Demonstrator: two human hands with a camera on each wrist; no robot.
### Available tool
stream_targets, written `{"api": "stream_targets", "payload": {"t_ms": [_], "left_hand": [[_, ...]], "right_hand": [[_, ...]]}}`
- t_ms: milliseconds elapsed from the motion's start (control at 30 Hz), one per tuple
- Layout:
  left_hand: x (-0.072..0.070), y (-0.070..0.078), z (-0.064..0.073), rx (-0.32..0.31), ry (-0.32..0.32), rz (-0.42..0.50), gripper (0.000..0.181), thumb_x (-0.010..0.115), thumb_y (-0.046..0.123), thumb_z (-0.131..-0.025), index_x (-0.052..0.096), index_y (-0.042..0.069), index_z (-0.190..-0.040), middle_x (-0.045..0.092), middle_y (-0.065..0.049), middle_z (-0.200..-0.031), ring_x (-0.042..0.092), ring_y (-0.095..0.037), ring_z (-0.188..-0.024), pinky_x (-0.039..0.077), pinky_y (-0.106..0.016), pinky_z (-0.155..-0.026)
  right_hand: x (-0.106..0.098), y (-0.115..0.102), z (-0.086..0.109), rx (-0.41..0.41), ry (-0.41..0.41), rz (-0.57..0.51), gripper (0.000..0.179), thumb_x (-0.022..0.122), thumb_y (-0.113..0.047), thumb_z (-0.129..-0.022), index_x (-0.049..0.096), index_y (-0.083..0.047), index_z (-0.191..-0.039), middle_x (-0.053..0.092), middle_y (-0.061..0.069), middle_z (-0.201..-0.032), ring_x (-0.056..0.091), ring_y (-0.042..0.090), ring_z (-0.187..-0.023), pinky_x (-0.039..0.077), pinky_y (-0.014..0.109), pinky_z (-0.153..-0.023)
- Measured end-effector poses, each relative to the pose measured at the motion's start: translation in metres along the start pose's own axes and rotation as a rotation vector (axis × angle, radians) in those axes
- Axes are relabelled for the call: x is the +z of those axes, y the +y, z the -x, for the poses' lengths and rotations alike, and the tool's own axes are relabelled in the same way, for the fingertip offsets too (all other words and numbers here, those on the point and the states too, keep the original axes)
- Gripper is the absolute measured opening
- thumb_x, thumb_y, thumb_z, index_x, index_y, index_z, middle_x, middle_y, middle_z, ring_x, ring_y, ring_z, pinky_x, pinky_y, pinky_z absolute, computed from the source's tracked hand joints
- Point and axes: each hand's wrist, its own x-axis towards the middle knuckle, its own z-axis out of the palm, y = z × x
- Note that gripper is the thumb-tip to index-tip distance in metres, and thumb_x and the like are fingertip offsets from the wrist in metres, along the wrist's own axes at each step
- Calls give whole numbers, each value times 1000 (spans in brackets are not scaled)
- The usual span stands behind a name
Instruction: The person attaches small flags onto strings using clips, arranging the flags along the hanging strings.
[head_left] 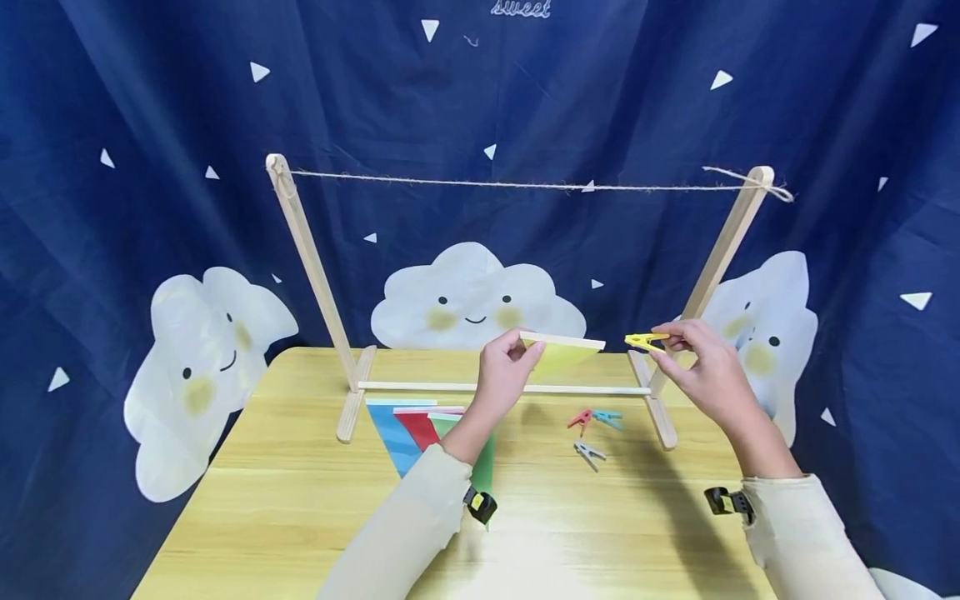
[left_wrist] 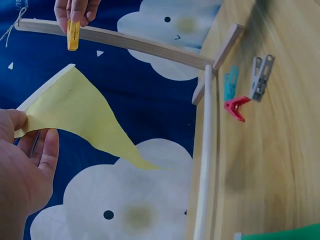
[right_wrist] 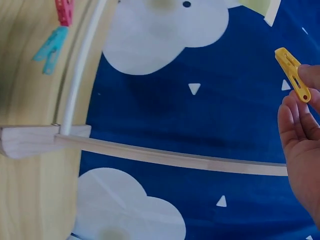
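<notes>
My left hand (head_left: 504, 375) pinches a yellow triangular pennant (left_wrist: 75, 107) by one end of its white top edge, and its tip hangs down. A yellow clothespin (head_left: 645, 342) is held between the thumb and fingers of my right hand (head_left: 701, 367), a short gap to the right of the pennant's free corner. In the right wrist view the clothespin (right_wrist: 292, 75) points away from the palm. Both hands are raised over the back of the table, below the string (head_left: 480, 183) tied between two wooden posts.
Blue (head_left: 390, 429), red (head_left: 418, 427) and green (head_left: 483, 467) pennants lie overlapping on the table, partly behind my left arm. Red (head_left: 580, 419), blue (head_left: 609, 418) and grey (head_left: 590, 455) clothespins lie to the right. A white crossbar (head_left: 427, 386) joins the feet of the wooden posts (head_left: 318, 275).
</notes>
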Motion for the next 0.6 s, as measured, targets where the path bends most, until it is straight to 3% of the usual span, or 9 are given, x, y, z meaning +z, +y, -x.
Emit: {"api": "stream_targets", "payload": {"t_ms": [133,233,400,500,600], "left_hand": [[5,4,-9,2,15,11,18,74,16,-96,69,6,-82,48,2,-61,43,-11,-57,38,-22,-55],[8,6,-16,8,26,14,25,74,16,-96,64,3,-76,49,2,-60,45,-9,-56,39,-22,-55],[13,11,-23,25,26,18,40,75,15,-95,49,7,-66,51,0,-60,50,-10,-56,39,-21,-53],[14,16,-27,32,14,19,49,74,16,-96,38,12,-64,46,1,-58,46,-11,-55,36,-22,-53],[16,21,-32,30,8,22,47,74,18,-96,40,14,-64,47,2,-58,45,-11,-55,36,-22,-54]], "right_hand": [[-9,-3,-7,39,-2,-2,38,83,5,-82,70,0,-117,68,13,-97,60,9,-86,38,3,-79],[-14,-3,-14,45,0,-16,38,82,6,-82,68,2,-117,67,15,-98,57,1,-88,38,0,-82],[-22,-6,-23,28,3,-12,37,82,7,-82,69,2,-116,68,16,-98,58,3,-88,37,-2,-84],[-28,-8,-30,25,-8,-6,37,81,6,-83,68,2,-117,68,17,-100,57,4,-89,36,-2,-84],[-34,-10,-37,25,-17,4,36,81,6,-84,67,2,-118,68,17,-102,57,5,-90,36,-3,-84]]}}
